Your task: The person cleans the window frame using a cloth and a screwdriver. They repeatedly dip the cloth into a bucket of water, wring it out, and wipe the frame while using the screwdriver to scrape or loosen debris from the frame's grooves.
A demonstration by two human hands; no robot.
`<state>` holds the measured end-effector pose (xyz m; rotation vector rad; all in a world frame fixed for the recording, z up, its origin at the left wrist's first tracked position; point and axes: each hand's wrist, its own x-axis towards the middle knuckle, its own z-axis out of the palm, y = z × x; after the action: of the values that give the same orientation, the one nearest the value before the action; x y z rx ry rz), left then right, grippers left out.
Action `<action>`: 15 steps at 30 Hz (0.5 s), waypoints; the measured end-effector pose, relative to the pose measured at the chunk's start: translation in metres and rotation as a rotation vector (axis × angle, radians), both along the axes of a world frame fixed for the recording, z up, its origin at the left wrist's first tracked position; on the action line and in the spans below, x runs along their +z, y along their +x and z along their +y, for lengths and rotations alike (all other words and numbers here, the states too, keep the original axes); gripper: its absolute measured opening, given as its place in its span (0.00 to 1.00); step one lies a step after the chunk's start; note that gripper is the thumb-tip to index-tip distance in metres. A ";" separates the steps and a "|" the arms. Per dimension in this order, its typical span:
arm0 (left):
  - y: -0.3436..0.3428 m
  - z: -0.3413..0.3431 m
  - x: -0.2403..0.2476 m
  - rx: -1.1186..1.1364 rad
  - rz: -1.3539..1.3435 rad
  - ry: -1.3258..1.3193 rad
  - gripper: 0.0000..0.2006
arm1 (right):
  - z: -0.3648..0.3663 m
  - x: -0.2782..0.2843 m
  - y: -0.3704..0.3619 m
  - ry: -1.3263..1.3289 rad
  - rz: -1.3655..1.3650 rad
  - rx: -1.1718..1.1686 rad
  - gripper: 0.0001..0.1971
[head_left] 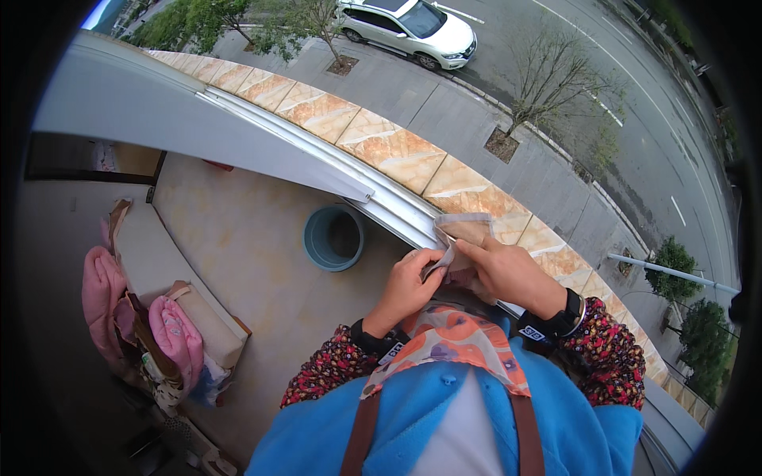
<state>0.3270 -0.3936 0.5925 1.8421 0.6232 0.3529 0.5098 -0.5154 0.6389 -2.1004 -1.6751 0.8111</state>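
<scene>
A blue garment [333, 420] fills the lower centre. Right of centre, the left hand [406, 287] has its grip pinching a beige cloth [467, 226]; the right hand [512, 274] has its grip clasped on the same cloth, beside a white window track [397, 217]. Beyond runs a marbled ledge [393, 151]; near mid-frame, a blue bucket [316, 244] stands on the floor [246, 226]; a white car [409, 30] is at the top.

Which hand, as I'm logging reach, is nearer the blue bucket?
The left hand; the right hand, also on the cloth, is farther from the blue bucket.
</scene>
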 end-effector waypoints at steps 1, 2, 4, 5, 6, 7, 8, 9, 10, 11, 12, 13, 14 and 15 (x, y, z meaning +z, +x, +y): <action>-0.003 0.005 0.000 -0.023 -0.001 0.037 0.10 | -0.004 -0.001 -0.005 0.008 -0.010 0.000 0.22; -0.007 0.011 0.001 -0.052 -0.003 0.069 0.10 | -0.006 -0.002 -0.011 0.045 -0.053 -0.029 0.22; -0.016 0.027 0.002 -0.070 0.002 0.109 0.10 | -0.002 -0.007 -0.026 0.116 -0.133 -0.093 0.21; -0.020 0.035 0.002 -0.063 0.012 0.115 0.10 | 0.006 -0.012 -0.034 0.167 -0.174 -0.121 0.21; -0.025 0.043 0.001 -0.060 0.029 0.117 0.10 | 0.017 -0.018 -0.045 0.214 -0.210 -0.155 0.21; -0.028 0.052 0.000 -0.054 -0.003 0.145 0.12 | 0.030 -0.024 -0.055 0.227 -0.234 -0.187 0.21; -0.030 0.061 -0.001 -0.057 0.003 0.183 0.13 | 0.043 -0.030 -0.063 0.247 -0.271 -0.225 0.21; -0.031 0.068 -0.003 -0.043 -0.028 0.189 0.13 | 0.055 -0.036 -0.070 0.233 -0.298 -0.260 0.21; -0.032 0.072 -0.005 -0.028 -0.057 0.192 0.13 | 0.060 -0.040 -0.077 0.266 -0.330 -0.295 0.21; -0.033 0.072 -0.006 -0.086 -0.038 0.179 0.13 | 0.060 -0.041 -0.085 0.257 -0.351 -0.325 0.20; -0.032 0.070 -0.008 -0.149 -0.018 0.166 0.13 | 0.056 -0.039 -0.090 0.170 -0.352 -0.367 0.20; -0.032 0.065 -0.009 -0.201 -0.029 0.159 0.14 | 0.043 -0.035 -0.097 0.138 -0.360 -0.407 0.20; -0.031 0.057 -0.011 -0.265 -0.041 0.169 0.14 | 0.027 -0.029 -0.103 0.109 -0.374 -0.447 0.20; -0.029 0.051 -0.012 -0.356 -0.112 0.158 0.14 | 0.011 -0.022 -0.108 0.037 -0.412 -0.489 0.20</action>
<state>0.2984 -0.3425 0.5803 2.0244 0.1870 0.2701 0.4018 -0.5047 0.6172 -2.6190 -1.2266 0.2047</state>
